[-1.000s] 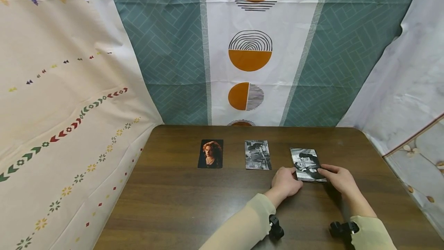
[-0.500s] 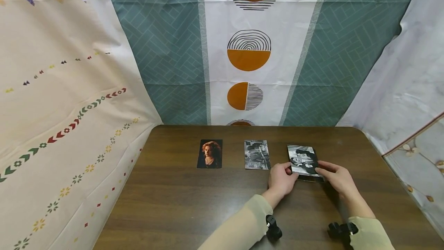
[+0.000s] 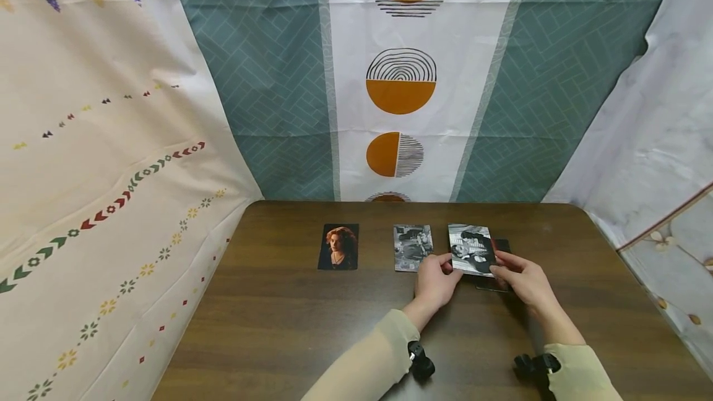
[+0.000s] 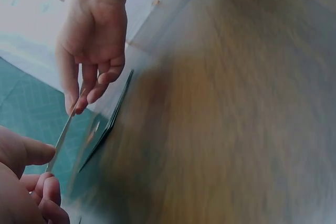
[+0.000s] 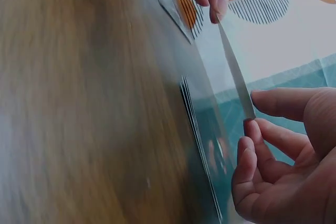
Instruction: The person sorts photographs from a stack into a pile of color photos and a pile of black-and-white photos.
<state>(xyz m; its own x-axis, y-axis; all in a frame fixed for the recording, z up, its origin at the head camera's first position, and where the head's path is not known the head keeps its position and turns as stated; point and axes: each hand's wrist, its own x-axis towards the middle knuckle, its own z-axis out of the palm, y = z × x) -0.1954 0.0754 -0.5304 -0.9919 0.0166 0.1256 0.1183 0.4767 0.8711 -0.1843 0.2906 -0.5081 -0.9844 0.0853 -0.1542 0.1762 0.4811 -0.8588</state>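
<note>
A black-and-white photo card [image 3: 471, 249] is held between both hands above the table. My left hand [image 3: 436, 280] pinches its lower left corner, thumb and fingers on either face. On the opposite edge, my right hand [image 3: 522, 278] pinches it in the same way. The right wrist view shows this card [image 5: 237, 74] edge-on, raised clear of a thin stack of cards [image 5: 199, 150]. That stack [image 3: 501, 265], topped by a dark picture, lies partly hidden behind the held card and right hand. Left of the hands, a grey photo card [image 3: 412, 246] lies flat, its lower corner overlapped by my left hand.
Farther left on the brown wooden table [image 3: 289, 327] lies a card with a red-haired portrait [image 3: 338, 247]. A patterned teal and white cloth [image 3: 401, 159] hangs behind the table's far edge. Pale cloths [image 3: 111, 141] line both sides.
Both hands have lifted the black-and-white card off the stack and carried it left and slightly toward the back. A dark card on the stack now shows. The two cards farther left stay put.
</note>
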